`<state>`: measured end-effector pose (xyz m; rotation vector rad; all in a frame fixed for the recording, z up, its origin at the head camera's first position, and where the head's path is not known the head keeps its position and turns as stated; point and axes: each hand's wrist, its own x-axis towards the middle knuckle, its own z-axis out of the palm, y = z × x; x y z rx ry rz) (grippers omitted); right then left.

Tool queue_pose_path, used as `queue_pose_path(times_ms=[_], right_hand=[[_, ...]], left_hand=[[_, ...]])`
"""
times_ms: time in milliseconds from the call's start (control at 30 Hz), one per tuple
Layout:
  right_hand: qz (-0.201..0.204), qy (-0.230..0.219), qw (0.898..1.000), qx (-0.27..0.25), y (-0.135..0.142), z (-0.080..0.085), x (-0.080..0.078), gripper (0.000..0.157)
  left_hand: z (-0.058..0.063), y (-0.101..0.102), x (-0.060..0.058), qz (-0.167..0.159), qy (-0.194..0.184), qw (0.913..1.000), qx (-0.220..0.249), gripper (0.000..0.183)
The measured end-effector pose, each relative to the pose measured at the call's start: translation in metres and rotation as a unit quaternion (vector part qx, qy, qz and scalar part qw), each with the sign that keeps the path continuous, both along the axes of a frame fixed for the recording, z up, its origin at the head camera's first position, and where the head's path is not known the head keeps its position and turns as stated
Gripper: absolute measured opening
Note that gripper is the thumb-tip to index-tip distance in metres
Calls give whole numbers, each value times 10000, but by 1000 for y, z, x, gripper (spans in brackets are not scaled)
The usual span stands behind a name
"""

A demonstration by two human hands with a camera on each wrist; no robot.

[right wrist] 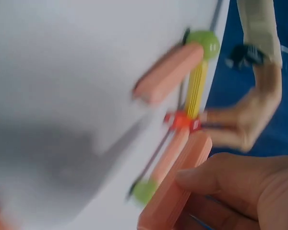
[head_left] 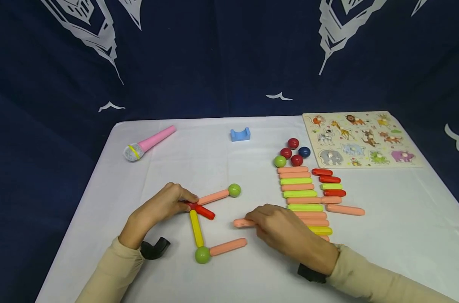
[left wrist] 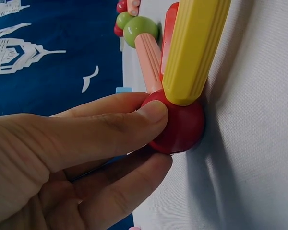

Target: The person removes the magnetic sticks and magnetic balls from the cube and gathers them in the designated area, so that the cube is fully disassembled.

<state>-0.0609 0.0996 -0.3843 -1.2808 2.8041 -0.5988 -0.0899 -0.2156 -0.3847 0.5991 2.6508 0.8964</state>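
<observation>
My left hand pinches a dark red ball between thumb and fingers. From that ball branch a salmon rod ending in a green ball, a short red rod and a yellow rod. The yellow rod runs to a second green ball, which carries another salmon rod with a free end. In my right hand is a separate ribbed salmon rod, held by thumb and fingers above the table, apart from the joined pieces.
Loose rods in salmon, green, yellow and red lie in columns at right, partly behind my right hand. Several loose balls sit above them. An animal puzzle board, a blue cradle-shaped block and a pink toy microphone lie farther back.
</observation>
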Motion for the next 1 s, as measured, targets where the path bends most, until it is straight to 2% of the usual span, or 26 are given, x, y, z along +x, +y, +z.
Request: queue_pose_path(times_ms=[167,267,400,467,600,800,1000], right_hand=[[-816,79,9966,113,52,5,5,35],[-1171,306,9926,113,79,5,8,38],[-1579,824,9838,215,113,5,11,44],[-1753,869,9802,312,130,4,11,50],[-1934,839,9765,449,157,-2,6,55],[-2207,699,9695,803,181,-17,3,49],[-2075,761,9715,858,189,-28,0,44]], left_hand=[[1,0,1,-12,18,10000,-5,28],[1,1,1,20,-6,10000,-30,28],[0,1,1,6,-4,10000,-4,27],[0,1,1,29,-28,10000,15,27],[0,1,2,119,-94,9999,9,27],[1,1,3,133,-154,9998,13,27],[0,3,2,115,-100,9999,39,26]])
